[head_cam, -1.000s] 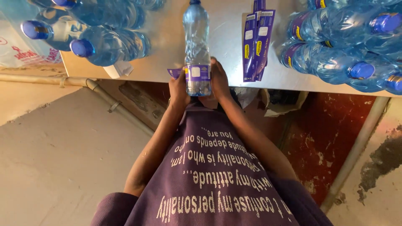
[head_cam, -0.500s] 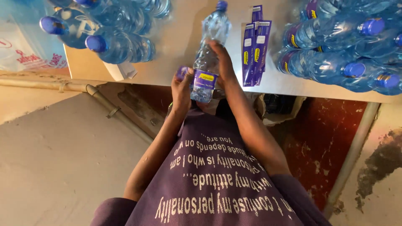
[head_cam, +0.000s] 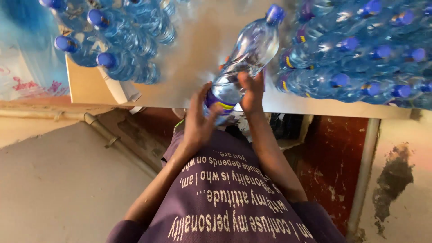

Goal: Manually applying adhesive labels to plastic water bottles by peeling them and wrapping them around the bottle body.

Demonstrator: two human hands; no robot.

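Hands meet around one clear plastic water bottle [head_cam: 245,58] with a blue cap, held tilted over the near edge of the pale table [head_cam: 198,67], cap pointing up and away to the right. The left hand [head_cam: 198,119] cups the bottle's lower end from the left, fingers spread and curled against the purple-and-yellow label [head_cam: 216,101] there. The right hand [head_cam: 252,92] is clamped on the bottle just above the label, fingers wrapped over its far side. So both hands are closed on the same bottle, close together, with its base hanging just past the table edge above the person's purple shirt [head_cam: 225,202].

Beyond the left hand lies a cluster of unlabelled bottles [head_cam: 117,40] on their sides, blue caps toward the camera. Beyond and to the right of the right hand is a larger pile of labelled bottles [head_cam: 355,58], stacked close to the held bottle's shoulder.

Risks, as I judge them: the label looks only partly seated, and with the bottle tilted and turning it could go on crooked or wrinkle under the left fingers. The thin wall may buckle under the right hand's grip. A swing of the capped end could knock the right-hand pile and set bottles rolling off the table edge.
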